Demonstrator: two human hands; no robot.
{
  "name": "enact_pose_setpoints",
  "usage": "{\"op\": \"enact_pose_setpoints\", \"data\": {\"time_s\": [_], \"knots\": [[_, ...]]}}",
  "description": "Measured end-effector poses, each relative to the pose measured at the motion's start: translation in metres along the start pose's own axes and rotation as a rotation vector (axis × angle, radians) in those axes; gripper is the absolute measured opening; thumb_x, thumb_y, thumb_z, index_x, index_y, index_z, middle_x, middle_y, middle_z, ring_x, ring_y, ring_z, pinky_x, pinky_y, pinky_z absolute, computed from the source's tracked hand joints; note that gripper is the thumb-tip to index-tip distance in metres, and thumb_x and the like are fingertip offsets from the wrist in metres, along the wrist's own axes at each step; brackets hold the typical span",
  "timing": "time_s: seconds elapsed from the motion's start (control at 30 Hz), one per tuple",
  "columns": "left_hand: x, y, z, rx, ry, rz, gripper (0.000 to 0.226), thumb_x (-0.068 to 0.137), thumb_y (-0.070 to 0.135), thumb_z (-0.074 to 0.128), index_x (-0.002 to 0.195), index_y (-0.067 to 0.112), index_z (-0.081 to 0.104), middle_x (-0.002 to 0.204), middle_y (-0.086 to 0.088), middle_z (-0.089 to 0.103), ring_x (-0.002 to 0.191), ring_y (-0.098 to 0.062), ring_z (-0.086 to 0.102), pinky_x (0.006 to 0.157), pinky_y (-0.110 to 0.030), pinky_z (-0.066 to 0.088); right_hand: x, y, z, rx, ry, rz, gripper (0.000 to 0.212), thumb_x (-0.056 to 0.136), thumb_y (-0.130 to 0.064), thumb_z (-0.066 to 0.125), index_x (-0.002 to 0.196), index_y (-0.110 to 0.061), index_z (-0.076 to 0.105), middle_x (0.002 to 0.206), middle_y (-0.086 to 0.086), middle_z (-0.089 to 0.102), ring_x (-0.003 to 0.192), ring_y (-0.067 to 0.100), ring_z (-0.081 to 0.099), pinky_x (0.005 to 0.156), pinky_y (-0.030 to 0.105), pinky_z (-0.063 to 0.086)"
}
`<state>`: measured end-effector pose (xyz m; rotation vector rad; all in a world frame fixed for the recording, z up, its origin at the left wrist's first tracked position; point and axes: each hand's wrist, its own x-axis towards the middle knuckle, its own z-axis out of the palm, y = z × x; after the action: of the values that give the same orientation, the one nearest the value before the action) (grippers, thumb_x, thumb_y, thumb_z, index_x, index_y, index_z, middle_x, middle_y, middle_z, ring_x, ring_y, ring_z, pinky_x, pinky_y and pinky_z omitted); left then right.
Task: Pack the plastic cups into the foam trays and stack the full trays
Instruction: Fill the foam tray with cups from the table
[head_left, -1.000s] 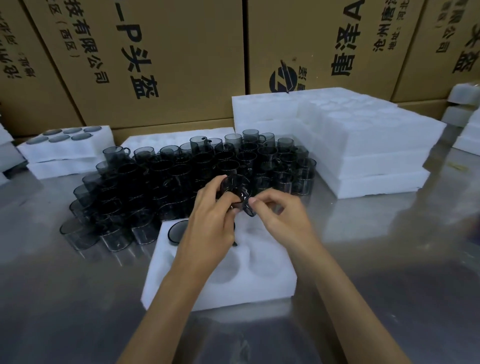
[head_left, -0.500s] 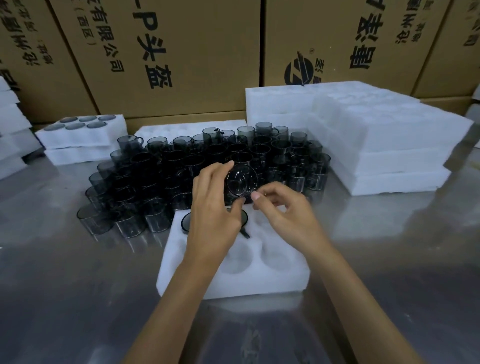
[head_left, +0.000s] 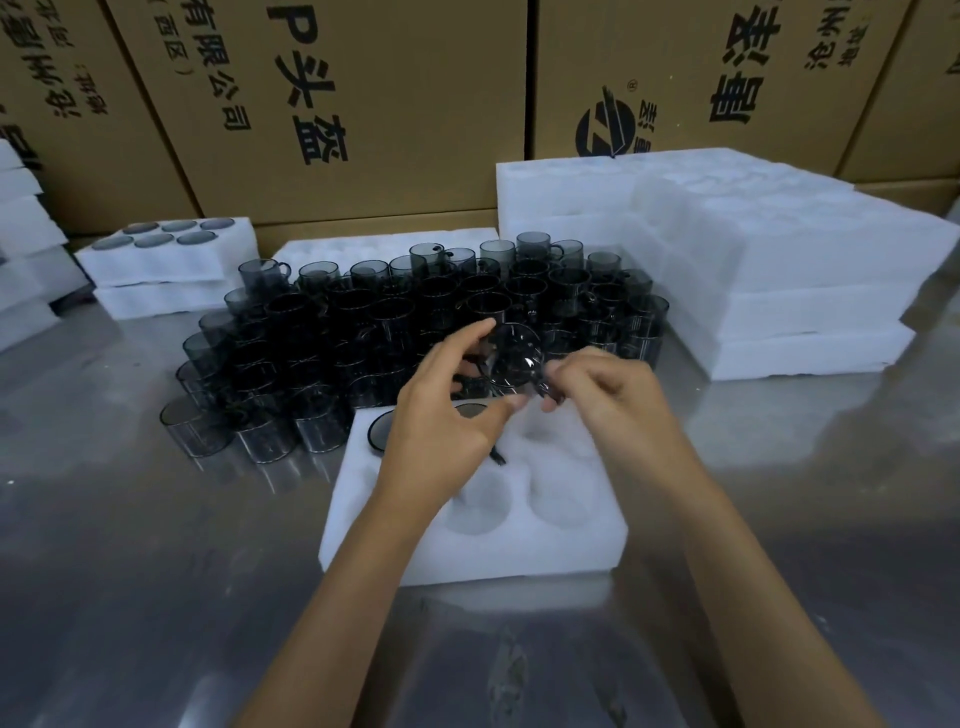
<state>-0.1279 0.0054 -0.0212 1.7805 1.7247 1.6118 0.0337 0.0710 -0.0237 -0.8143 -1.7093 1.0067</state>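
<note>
Above the foam tray (head_left: 467, 540) on the metal surface (head_left: 130, 571), both hands grip one smoky plastic cup (head_left: 514, 356): left hand (head_left: 447, 415) pinches its body, right hand (head_left: 608, 395) pinches its handle side. One cup (head_left: 382, 431) already sits in the tray's far-left pocket. Loose cups (head_left: 363, 332) crowd just behind; white tray stack (head_left: 779, 291) at right.

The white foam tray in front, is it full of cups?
Not full. The white foam tray shows empty round pockets; one dark cup sits at its far left.

Seated cup (head_left: 382, 431) behind left wrist
</note>
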Motion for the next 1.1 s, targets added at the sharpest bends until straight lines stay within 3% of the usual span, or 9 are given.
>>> {"op": "enact_pose_setpoints", "data": {"time_s": [0.07,0.17,0.27,0.4,0.5,0.6,0.67,0.9,1.1], "knots": [[-0.001,-0.001,0.002,0.019,-0.09,-0.032,0.068,0.078,0.029,0.083,0.138,0.038,0.053,0.12,0.025,0.059,0.11,0.006,0.055,0.091,-0.004,0.039,0.003,0.002,-0.008,0.044,0.065,0.06,0.042,0.09,-0.039,0.056,0.057,-0.015,0.068,0.084,-0.003,0.065,0.091,0.003,0.064,0.092,0.038,0.047],[-0.003,-0.004,0.005,0.105,-0.238,-0.058,0.072,0.079,0.037,0.081,0.142,0.043,0.048,0.122,0.029,0.054,0.119,0.007,0.049,0.099,-0.01,0.035,0.008,0.007,-0.012,0.06,0.132,0.083,0.041,0.089,-0.04,0.059,0.057,-0.015,0.062,0.067,-0.006,0.059,0.072,0.008,0.057,0.08,0.038,0.045],[-0.003,-0.008,0.005,0.222,-0.343,-0.083,0.073,0.084,0.043,0.075,0.147,0.047,0.038,0.126,0.021,0.051,0.129,-0.006,0.043,0.107,-0.026,0.035,0.009,0.014,-0.01,0.067,0.112,0.105,0.025,0.086,-0.038,0.065,0.069,-0.019,0.064,0.064,-0.014,0.059,0.065,0.001,0.054,0.07,0.02,0.043],[-0.003,-0.011,0.005,0.257,-0.377,-0.097,0.073,0.086,0.047,0.071,0.15,0.046,0.034,0.122,0.019,0.048,0.126,-0.002,0.039,0.098,-0.02,0.03,0.011,0.023,-0.01,-0.074,0.026,0.103,0.008,0.088,-0.029,0.067,0.08,-0.03,0.068,0.079,-0.02,0.069,0.072,-0.005,0.059,0.065,0.006,0.042],[-0.004,-0.01,0.008,0.278,-0.384,-0.053,0.071,0.089,0.048,0.067,0.151,0.037,0.036,0.122,0.024,0.049,0.129,0.002,0.034,0.102,-0.019,0.027,0.011,0.025,-0.014,-0.117,-0.007,0.117,0.015,0.091,-0.02,0.066,0.08,-0.03,0.069,0.086,-0.02,0.07,0.078,-0.001,0.061,0.071,0.011,0.044],[-0.003,-0.01,0.008,0.379,-0.375,0.013,0.061,0.094,0.055,0.053,0.149,0.03,0.043,0.14,0.021,0.05,0.129,0.006,0.027,0.104,-0.019,0.014,0.012,0.026,-0.02,-0.111,-0.063,0.176,0.01,0.091,-0.023,0.07,0.082,-0.026,0.071,0.091,-0.007,0.072,0.088,0.012,0.063,0.082,0.022,0.049],[-0.002,-0.011,0.008,0.505,-0.383,0.055,0.058,0.097,0.059,0.043,0.148,0.033,0.045,0.148,0.022,0.044,0.131,0.005,0.023,0.096,-0.016,0.006,0.011,0.028,-0.022,-0.043,-0.101,0.257,0.006,0.09,-0.026,0.073,0.084,-0.024,0.072,0.084,-0.012,0.072,0.079,0.004,0.063,0.075,0.016,0.047],[-0.001,-0.012,0.011,0.646,-0.481,0.004,0.057,0.098,0.062,0.035,0.149,0.04,0.038,0.156,0.021,0.034,0.143,-0.004,0.02,0.113,-0.036,0.002,0.01,0.035,-0.023,0.054,-0.152,0.405,0.018,0.093,-0.029,0.071,0.109,-0.033,0.065,0.108,-0.012,0.067,0.1,0.001,0.063,0.076,0.019,0.046],[-0.002,-0.009,0.011,0.637,-0.456,0.004,0.056,0.099,0.061,0.037,0.15,0.039,0.038,0.154,0.02,0.037,0.141,-0.003,0.027,0.114,-0.034,0.008,0.009,0.043,-0.019,0.172,-0.157,0.466,0.012,0.085,-0.03,0.073,0.096,-0.029,0.076,0.1,0.001,0.077,0.096,0.02,0.074,0.086,0.036,0.057]]}}
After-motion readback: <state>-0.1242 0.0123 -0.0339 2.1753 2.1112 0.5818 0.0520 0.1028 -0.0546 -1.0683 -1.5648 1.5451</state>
